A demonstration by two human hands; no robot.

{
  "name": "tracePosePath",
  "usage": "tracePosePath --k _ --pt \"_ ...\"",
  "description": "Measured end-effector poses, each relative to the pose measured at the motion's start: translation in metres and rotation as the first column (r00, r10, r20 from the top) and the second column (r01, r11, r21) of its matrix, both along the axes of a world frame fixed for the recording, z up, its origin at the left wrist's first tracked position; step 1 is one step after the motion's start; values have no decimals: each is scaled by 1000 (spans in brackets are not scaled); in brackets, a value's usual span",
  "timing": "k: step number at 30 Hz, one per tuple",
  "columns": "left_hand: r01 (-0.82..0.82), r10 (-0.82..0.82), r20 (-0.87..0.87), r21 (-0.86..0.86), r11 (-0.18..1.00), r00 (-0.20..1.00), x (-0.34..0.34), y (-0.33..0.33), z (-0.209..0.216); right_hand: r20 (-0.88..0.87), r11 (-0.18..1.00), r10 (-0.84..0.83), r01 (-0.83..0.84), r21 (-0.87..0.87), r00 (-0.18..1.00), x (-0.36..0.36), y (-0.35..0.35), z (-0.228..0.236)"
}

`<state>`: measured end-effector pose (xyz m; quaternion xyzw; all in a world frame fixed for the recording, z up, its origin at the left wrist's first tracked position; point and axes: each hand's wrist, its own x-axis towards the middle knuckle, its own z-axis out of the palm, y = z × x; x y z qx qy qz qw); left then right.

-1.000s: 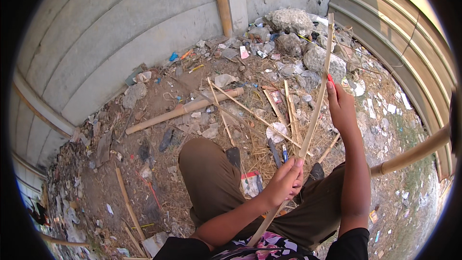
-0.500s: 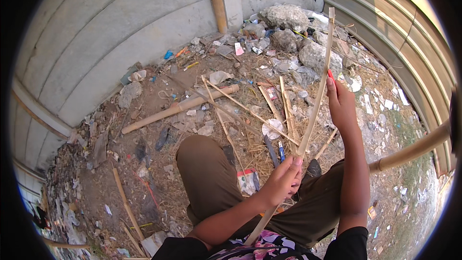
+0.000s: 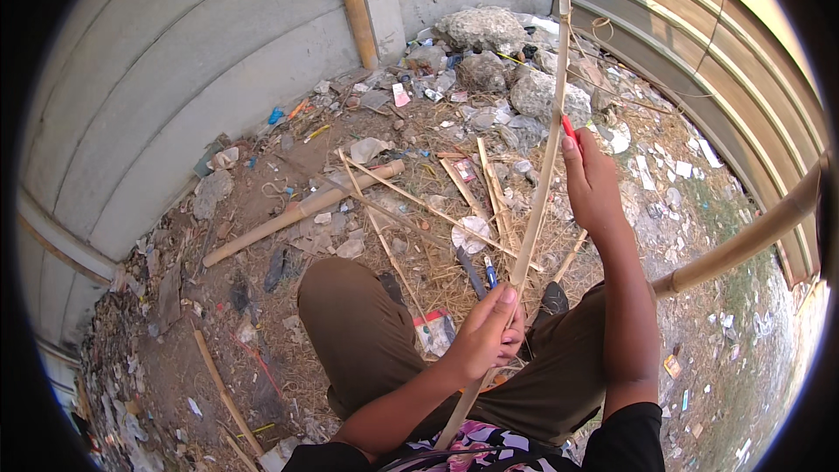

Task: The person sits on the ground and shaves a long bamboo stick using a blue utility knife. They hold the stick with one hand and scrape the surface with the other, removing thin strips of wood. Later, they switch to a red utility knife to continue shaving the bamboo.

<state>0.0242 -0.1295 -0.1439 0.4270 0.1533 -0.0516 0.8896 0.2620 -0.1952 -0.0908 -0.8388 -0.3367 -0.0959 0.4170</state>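
A long, pale bamboo strip (image 3: 544, 162) slants up and away from my lap, its far end near the rocks. My left hand (image 3: 489, 329) is wrapped round its lower part, thumb on top, above my lap. Farther up the strip, my right hand (image 3: 596, 183) is closed on a slim red tool (image 3: 569, 128), held against or close beside the strip's right side. My fingers cover most of the tool, so its kind and any blade are hidden. Beyond my left hand, a dark flat blade-like piece (image 3: 470, 273) and a blue-handled tool (image 3: 490, 274) lie on the ground.
Split bamboo pieces (image 3: 495, 197) and a thick bamboo pole (image 3: 306, 210) lie on littered, straw-strewn ground. Another pole (image 3: 743, 249) juts in from the right. Rocks (image 3: 481, 30), a grey panel wall (image 3: 201, 61) and a corrugated sheet fence (image 3: 690, 44) stand around.
The whole view has swung slightly, so the scene sits farther left in the picture. The strip's far end appears a little higher. Both hands keep their grips.
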Motion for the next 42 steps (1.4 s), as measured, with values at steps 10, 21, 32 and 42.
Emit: tracePosePath --k 10,21,32,42 --pt "34 -31 63 -57 998 998 -10 0 9 566 984 -114 173 -51 816 17 -4 3" --pt "76 -56 132 -152 986 990 -12 4 7 672 974 -157 224 -14 724 22 6 8" --pt "231 -203 161 -188 954 966 -4 -13 1 581 846 -439 533 13 685 75 -3 59" --pt "249 -217 140 -287 925 966 -6 -1 1 -474 936 259 -96 340 841 91 -23 87"
